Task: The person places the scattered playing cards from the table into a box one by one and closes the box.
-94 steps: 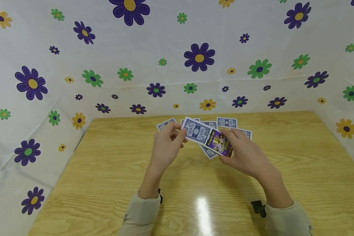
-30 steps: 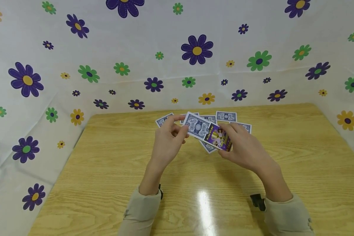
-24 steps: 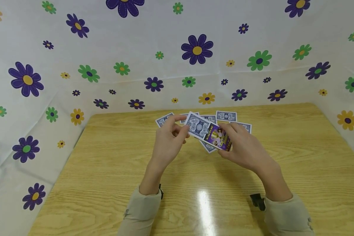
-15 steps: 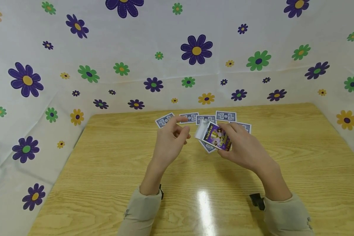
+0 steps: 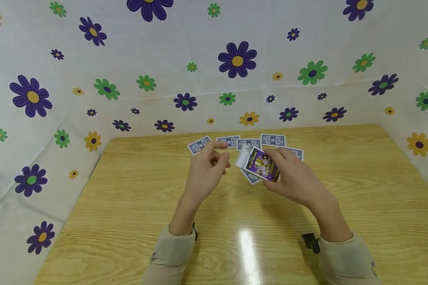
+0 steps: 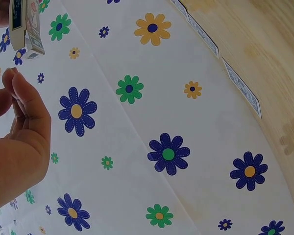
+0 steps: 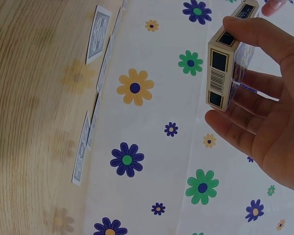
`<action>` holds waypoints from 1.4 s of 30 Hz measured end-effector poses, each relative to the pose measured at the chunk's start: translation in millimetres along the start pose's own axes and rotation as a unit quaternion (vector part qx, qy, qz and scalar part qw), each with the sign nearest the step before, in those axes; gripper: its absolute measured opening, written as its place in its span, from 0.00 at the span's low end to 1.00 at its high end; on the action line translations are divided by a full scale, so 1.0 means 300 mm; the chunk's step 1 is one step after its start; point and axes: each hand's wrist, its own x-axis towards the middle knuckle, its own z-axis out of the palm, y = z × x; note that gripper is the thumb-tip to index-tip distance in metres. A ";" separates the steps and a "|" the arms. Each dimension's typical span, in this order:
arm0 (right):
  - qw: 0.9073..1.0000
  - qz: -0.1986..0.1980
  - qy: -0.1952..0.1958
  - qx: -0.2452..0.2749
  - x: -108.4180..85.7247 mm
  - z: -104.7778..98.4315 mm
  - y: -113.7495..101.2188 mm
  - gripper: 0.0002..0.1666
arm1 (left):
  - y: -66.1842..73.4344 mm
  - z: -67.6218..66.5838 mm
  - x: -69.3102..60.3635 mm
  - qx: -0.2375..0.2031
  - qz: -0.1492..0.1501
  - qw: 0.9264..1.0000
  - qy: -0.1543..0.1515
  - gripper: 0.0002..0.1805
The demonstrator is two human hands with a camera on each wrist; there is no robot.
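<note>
My right hand (image 5: 299, 182) grips a purple-faced playing card box (image 5: 262, 166), thumb and fingers on opposite sides. Its open end, with a white flap (image 5: 245, 157), points left toward my left hand (image 5: 207, 172). That hand is raised just apart from the box and holds nothing; its index finger reaches forward while the others curl loosely. In the right wrist view, the box (image 7: 218, 76) shows its barcode end. Part of a blue-backed card (image 5: 251, 177) lies under the box; the box covers the rest. The box's inside is hidden.
Several blue-backed playing cards lie face down along the back of the wooden table (image 5: 135, 206), among them a tilted left card (image 5: 198, 145) and a right card (image 5: 273, 139). A flower-print cloth (image 5: 199, 87) stands close behind the table and at both sides.
The blue-backed card that stuck out of the box, pinched by my left hand, is out of sight now. The box's white flap shows instead. My right hand keeps its grip.
</note>
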 end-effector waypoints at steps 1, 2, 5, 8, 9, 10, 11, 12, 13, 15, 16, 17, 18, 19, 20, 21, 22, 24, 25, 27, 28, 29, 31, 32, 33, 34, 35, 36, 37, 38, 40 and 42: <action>1.000 0.000 0.000 0.000 0.001 0.000 0.000 0.48 | 0.000 0.000 0.000 0.000 0.000 1.000 0.000 0.11; 1.000 0.000 0.000 0.001 0.001 -0.001 -0.001 0.48 | 0.001 0.000 0.000 -0.001 0.000 1.000 -0.001 0.11; 1.000 0.000 -0.001 0.001 0.001 -0.001 0.000 0.48 | 0.003 -0.001 0.000 0.000 -0.001 1.000 -0.002 0.10; 1.000 0.002 -0.002 0.004 0.001 -0.001 0.001 0.49 | 0.004 -0.001 -0.001 0.000 -0.004 1.000 -0.004 0.10; 1.000 0.003 -0.003 0.004 0.002 -0.001 0.001 0.49 | 0.004 -0.001 -0.001 0.000 -0.006 1.000 -0.004 0.10; 1.000 0.004 -0.003 0.004 0.001 -0.001 0.001 0.49 | 0.003 -0.001 -0.001 0.000 -0.007 1.000 -0.005 0.10; 1.000 0.005 -0.003 0.005 0.001 -0.001 0.001 0.49 | 0.002 -0.001 -0.001 -0.001 -0.007 1.000 -0.005 0.10; 1.000 0.005 -0.003 0.005 0.001 -0.001 0.001 0.49 | 0.001 -0.001 -0.001 -0.001 -0.007 1.000 -0.005 0.10; 1.000 0.005 -0.003 0.005 0.002 -0.001 0.001 0.49 | 0.000 -0.001 -0.001 -0.002 -0.008 1.000 -0.006 0.11; 1.000 0.005 -0.004 0.005 0.001 -0.003 0.001 0.49 | 0.000 -0.002 -0.001 -0.003 -0.009 1.000 -0.006 0.11; 1.000 0.004 -0.004 0.005 0.001 -0.004 0.001 0.48 | 0.000 -0.002 -0.001 -0.002 -0.010 1.000 -0.006 0.11; 1.000 0.004 -0.003 0.005 0.001 -0.004 0.001 0.48 | 0.000 -0.003 -0.001 -0.002 -0.010 1.000 -0.006 0.11; 1.000 0.003 -0.004 0.004 0.000 -0.005 0.001 0.48 | 0.001 -0.003 -0.002 -0.002 -0.011 1.000 -0.006 0.11; 1.000 0.003 -0.003 0.005 0.000 -0.005 0.001 0.48 | 0.002 -0.004 -0.002 -0.002 -0.011 1.000 -0.006 0.11; 1.000 0.003 -0.003 0.004 0.000 -0.005 0.001 0.48 | 0.003 -0.005 -0.002 -0.001 -0.011 1.000 -0.005 0.11; 1.000 0.003 -0.003 0.003 0.000 -0.005 0.001 0.48 | 0.003 -0.005 -0.003 0.000 -0.011 1.000 -0.005 0.11; 1.000 0.003 -0.003 0.003 0.000 -0.005 0.002 0.48 | 0.003 -0.006 -0.003 0.001 -0.010 1.000 -0.005 0.11; 1.000 0.004 -0.003 0.002 0.000 -0.004 0.002 0.48 | 0.003 -0.007 -0.003 0.002 -0.010 1.000 -0.005 0.11; 1.000 0.004 -0.003 0.002 0.000 -0.004 0.003 0.48 | 0.002 -0.008 -0.003 0.003 -0.010 1.000 -0.005 0.11; 1.000 0.005 -0.003 0.000 -0.001 -0.003 0.002 0.48 | 0.001 -0.009 -0.003 0.004 -0.011 1.000 -0.006 0.11; 1.000 0.005 -0.003 0.000 -0.001 -0.003 0.002 0.48 | 0.000 -0.009 -0.003 0.004 -0.011 1.000 -0.007 0.11; 1.000 0.006 -0.003 -0.001 -0.001 -0.003 0.002 0.48 | 0.000 -0.009 -0.003 0.003 -0.013 1.000 -0.007 0.11; 1.000 0.007 -0.004 -0.003 -0.002 -0.004 0.002 0.48 | -0.001 -0.010 -0.003 0.004 -0.016 1.000 -0.007 0.11; 1.000 0.007 -0.003 -0.004 -0.001 -0.003 0.002 0.48 | -0.001 -0.010 -0.003 0.004 -0.016 1.000 -0.008 0.11; 1.000 0.007 -0.003 -0.005 -0.001 -0.003 0.002 0.48 | -0.001 -0.010 -0.003 0.005 -0.018 1.000 -0.008 0.11; 1.000 0.007 -0.002 -0.006 -0.001 -0.003 0.003 0.48 | -0.001 -0.011 -0.003 0.005 -0.020 1.000 -0.008 0.11; 1.000 0.007 -0.002 -0.007 0.000 -0.003 0.003 0.48 | -0.001 -0.011 -0.003 0.006 -0.021 1.000 -0.009 0.11; 1.000 0.006 -0.002 -0.007 0.000 -0.003 0.003 0.48 | -0.003 -0.011 -0.002 0.007 -0.023 1.000 -0.009 0.11; 1.000 0.007 -0.002 -0.007 0.000 -0.003 0.004 0.48 | -0.003 -0.011 -0.002 0.008 -0.024 1.000 -0.010 0.11; 1.000 0.007 -0.003 -0.006 0.000 -0.004 0.004 0.48 | -0.004 -0.011 -0.001 0.010 -0.026 1.000 -0.011 0.11; 1.000 0.009 -0.005 -0.003 0.000 -0.004 0.005 0.48 | -0.006 -0.011 0.000 0.012 -0.028 0.999 -0.014 0.12; 1.000 0.011 -0.007 -0.001 0.000 -0.005 0.006 0.49 | -0.008 -0.010 0.001 0.015 -0.032 0.999 -0.016 0.12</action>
